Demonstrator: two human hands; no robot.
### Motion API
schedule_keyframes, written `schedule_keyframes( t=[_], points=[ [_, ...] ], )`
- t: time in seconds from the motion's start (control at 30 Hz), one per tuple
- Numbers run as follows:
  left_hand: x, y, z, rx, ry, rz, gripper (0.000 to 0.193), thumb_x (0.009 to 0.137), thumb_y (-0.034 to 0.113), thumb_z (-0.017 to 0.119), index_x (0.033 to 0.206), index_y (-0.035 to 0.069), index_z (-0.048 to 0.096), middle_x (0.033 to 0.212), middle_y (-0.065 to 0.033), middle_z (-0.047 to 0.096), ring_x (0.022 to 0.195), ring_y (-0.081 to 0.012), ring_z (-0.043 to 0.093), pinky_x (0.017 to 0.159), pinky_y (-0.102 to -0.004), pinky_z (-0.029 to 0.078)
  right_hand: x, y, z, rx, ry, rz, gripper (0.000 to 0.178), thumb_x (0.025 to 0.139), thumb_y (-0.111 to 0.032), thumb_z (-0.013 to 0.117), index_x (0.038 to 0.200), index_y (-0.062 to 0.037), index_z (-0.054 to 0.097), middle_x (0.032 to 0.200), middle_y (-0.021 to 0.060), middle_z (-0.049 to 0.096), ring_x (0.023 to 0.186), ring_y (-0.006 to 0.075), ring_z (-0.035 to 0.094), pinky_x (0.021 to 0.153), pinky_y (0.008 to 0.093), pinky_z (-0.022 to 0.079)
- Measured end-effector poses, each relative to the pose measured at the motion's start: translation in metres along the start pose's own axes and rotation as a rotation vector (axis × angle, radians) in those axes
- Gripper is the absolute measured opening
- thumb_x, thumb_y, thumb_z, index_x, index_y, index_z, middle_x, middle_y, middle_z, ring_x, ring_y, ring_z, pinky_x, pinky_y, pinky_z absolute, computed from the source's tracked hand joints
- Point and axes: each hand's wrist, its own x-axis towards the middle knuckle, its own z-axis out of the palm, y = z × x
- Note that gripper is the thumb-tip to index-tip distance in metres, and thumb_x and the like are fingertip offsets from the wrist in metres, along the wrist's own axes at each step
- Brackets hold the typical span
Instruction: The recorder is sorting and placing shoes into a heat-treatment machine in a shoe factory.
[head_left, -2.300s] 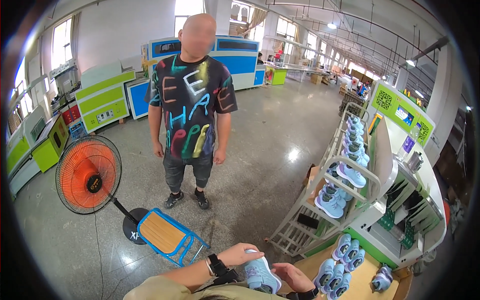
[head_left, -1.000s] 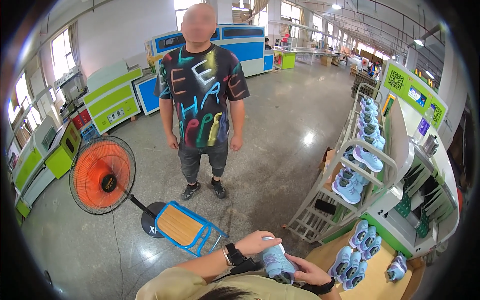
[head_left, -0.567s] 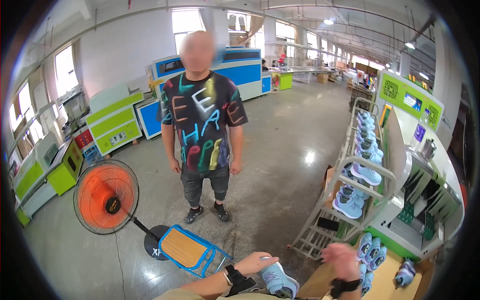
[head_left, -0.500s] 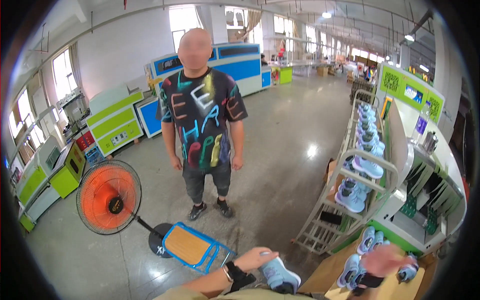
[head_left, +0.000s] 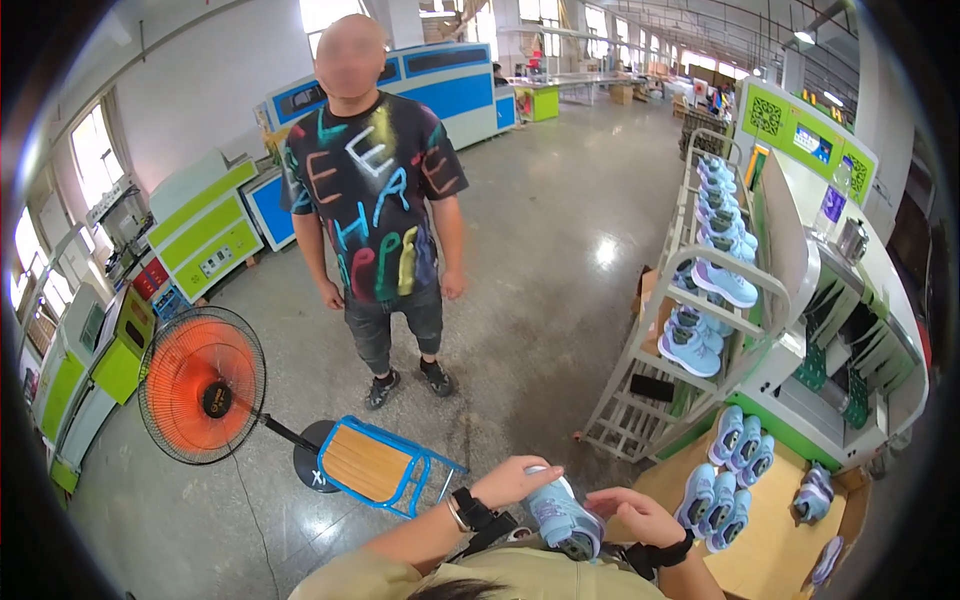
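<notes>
A light blue sneaker (head_left: 563, 520) with a pale sole is in front of my body, its toe away from me. My left hand (head_left: 512, 482) grips it by the toe end, fingers and thumb closed around it. Just to the shoe's right is my right hand (head_left: 643, 516), its fingers apart and stretched toward the shoe's side. Whether those fingertips touch the shoe, I cannot tell. More light blue sneakers (head_left: 718, 505) stand in two groups on a tan board (head_left: 770, 540) at my right. A darker purple-grey shoe (head_left: 814, 494) lies apart near the board's right side.
A metal rack (head_left: 650, 345) with rows of sneakers stands at the right, beside a green and white machine (head_left: 790, 375). Ahead of me a person (head_left: 375, 215) stands facing me. An orange fan (head_left: 203, 385) and a blue-framed folding stool (head_left: 372, 463) are at the left.
My right hand has come left from above the shoes on the board to beside the held sneaker. The view has shifted, and the left hand still holds that shoe.
</notes>
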Motion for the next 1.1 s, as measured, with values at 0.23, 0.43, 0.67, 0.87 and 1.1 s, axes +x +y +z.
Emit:
schedule_keyframes(
  t=[0.23, 0.43, 0.67, 0.87, 1.1],
  points=[
    [0.008, 0.008, 0.003, 0.027, -0.024, 0.004, 0.036, 0.092, 0.035, 0.061, 0.098, -0.001, 0.067, 0.087, -0.0042, 0.065, 0.084, -0.0107, 0.055, 0.077, -0.0267, 0.045, 0.001, 0.012, 0.000, 0.012, 0.018, 0.063, 0.044, 0.098, -0.030, 0.052, 0.130, 0.0000, 0.049, 0.122, 0.0061, 0.056, 0.110, 0.0151, 0.053, 0.095, 0.0302, 0.042],
    [0.014, 0.007, 0.005, 0.084, -0.055, 0.035, 0.034, 0.094, 0.032, 0.060, 0.098, -0.001, 0.067, 0.092, -0.0052, 0.067, 0.088, -0.0114, 0.057, 0.081, -0.0276, 0.046, -0.004, 0.017, 0.008, 0.060, -0.015, 0.106, 0.060, 0.094, -0.027, 0.060, 0.141, -0.0006, 0.035, 0.128, 0.0082, 0.050, 0.110, 0.0156, 0.052, 0.095, 0.0294, 0.043],
    [0.030, -0.017, 0.020, -0.043, -0.031, 0.121, 0.039, 0.097, 0.031, 0.056, 0.122, 0.001, 0.054, 0.103, -0.0055, 0.064, 0.098, -0.0128, 0.057, 0.088, -0.0281, 0.044, -0.012, 0.006, 0.016, -0.402, -0.008, -0.033, 0.092, 0.079, -0.037, 0.076, 0.146, 0.0015, 0.026, 0.126, 0.0164, 0.048, 0.117, 0.0247, 0.048, 0.101, 0.0344, 0.037],
    [0.058, 0.015, 0.052, -0.377, -0.031, -0.008, 0.043, 0.101, 0.033, 0.045, 0.138, 0.016, 0.035, 0.122, -0.0059, 0.053, 0.106, -0.0165, 0.053, 0.088, -0.0357, 0.045, -0.034, 0.000, 0.004, 0.000, 0.339, -0.043, 0.086, 0.078, -0.023, 0.078, 0.145, -0.0020, 0.029, 0.130, 0.0095, 0.049, 0.120, 0.0171, 0.047, 0.102, 0.0333, 0.037],
    [0.088, 0.047, 0.141, -0.374, -0.328, 0.115, 0.073, 0.097, 0.039, 0.051, 0.150, 0.014, 0.008, 0.145, -0.0134, 0.032, 0.126, -0.0256, 0.043, 0.100, -0.0416, 0.039, -0.081, 0.000, -0.037, 0.062, 0.812, -0.138, 0.089, 0.077, -0.027, 0.078, 0.145, -0.0004, 0.028, 0.137, 0.0151, 0.044, 0.127, 0.0220, 0.042, 0.103, 0.0337, 0.037]
  ],
)
